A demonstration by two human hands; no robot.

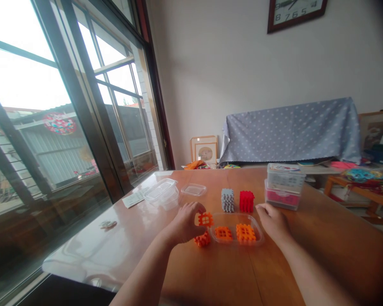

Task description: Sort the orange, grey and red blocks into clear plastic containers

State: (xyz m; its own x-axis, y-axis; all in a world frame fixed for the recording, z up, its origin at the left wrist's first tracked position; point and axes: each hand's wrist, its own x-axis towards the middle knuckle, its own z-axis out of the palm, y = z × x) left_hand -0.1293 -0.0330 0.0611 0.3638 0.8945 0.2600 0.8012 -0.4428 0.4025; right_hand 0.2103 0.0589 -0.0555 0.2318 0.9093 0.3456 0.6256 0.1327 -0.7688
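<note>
My left hand (185, 223) pinches an orange waffle-shaped plastic block (205, 219) at the left end of a shallow clear plastic tray (232, 216). Another orange block (201, 239) lies on the wooden table (210, 276) just below that hand. Inside the tray sit a flat orange block (224, 233) and a larger orange stack (245, 233). My right hand (272, 222) rests on the table to the tray's right, fingers together and holding nothing. Behind the tray stand a grey block stack (227, 200) and a red block stack (247, 201).
Two stacked lidded plastic boxes (284, 186) stand at the right. To the left are a clear plastic tub (161, 194), a clear lid (193, 189) and a paper slip (133, 199). A window runs along the table's left edge.
</note>
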